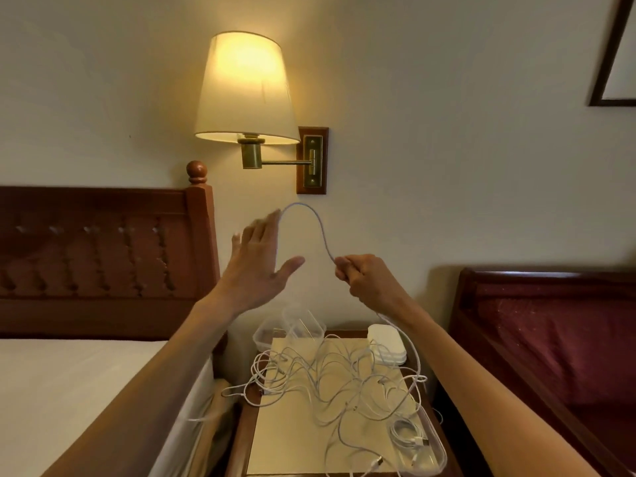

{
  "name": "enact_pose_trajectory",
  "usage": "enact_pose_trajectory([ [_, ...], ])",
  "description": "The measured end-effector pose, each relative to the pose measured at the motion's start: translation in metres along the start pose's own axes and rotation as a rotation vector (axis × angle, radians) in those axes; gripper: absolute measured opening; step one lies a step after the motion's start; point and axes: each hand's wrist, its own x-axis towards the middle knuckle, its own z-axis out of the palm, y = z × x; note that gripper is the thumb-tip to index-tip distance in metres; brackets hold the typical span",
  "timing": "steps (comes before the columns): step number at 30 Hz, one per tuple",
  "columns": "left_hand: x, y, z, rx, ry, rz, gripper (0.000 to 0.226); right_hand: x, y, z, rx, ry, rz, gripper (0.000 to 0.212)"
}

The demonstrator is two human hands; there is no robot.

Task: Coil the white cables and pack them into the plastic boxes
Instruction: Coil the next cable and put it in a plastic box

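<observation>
My right hand (pixel 366 278) pinches a white cable (pixel 315 220) raised in front of the wall. The cable arches up and over to the fingertips of my left hand (pixel 256 266), whose fingers are spread straight. From my right hand the cable trails down to a tangle of white cables (pixel 330 380) on the nightstand (pixel 292 438). Clear plastic boxes (pixel 296 330) stand at the back of the nightstand. Another clear box (pixel 418 442) at the front right holds a coiled cable. White lids (pixel 387 342) are stacked at the back right.
A bed with a wooden headboard (pixel 103 256) lies to the left. A dark red bed or sofa (pixel 550 339) is on the right. A lit wall lamp (pixel 246 91) hangs above the nightstand.
</observation>
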Motion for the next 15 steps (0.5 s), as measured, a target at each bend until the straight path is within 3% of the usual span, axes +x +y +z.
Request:
enact_pose_trajectory([
  [3,0.001,0.012,0.002,0.221,0.22,-0.073,0.092,0.007,-0.004,-0.006,-0.093,0.0,-0.059,0.044],
  [5,0.005,0.019,0.005,0.289,0.167,0.096,0.081,0.01,-0.008,-0.011,-0.123,-0.015,-0.087,0.045],
  [8,0.006,0.024,0.021,-0.064,-0.085,0.334,0.041,0.009,-0.017,-0.013,-0.159,-0.022,-0.148,0.047],
  [9,0.006,0.023,0.024,-0.165,-0.098,0.367,0.026,0.009,-0.018,-0.012,-0.144,-0.032,-0.159,0.047],
  [10,0.006,0.021,0.027,-0.236,-0.08,0.385,0.016,0.007,-0.018,-0.011,-0.113,-0.05,-0.162,0.046],
  [12,0.005,0.017,0.021,-0.274,-0.003,0.389,0.017,0.003,-0.013,-0.008,0.005,-0.07,-0.138,0.043],
  [15,0.007,0.004,-0.007,-0.29,0.211,0.247,0.02,-0.005,0.008,-0.014,0.206,-0.065,-0.008,0.041],
])
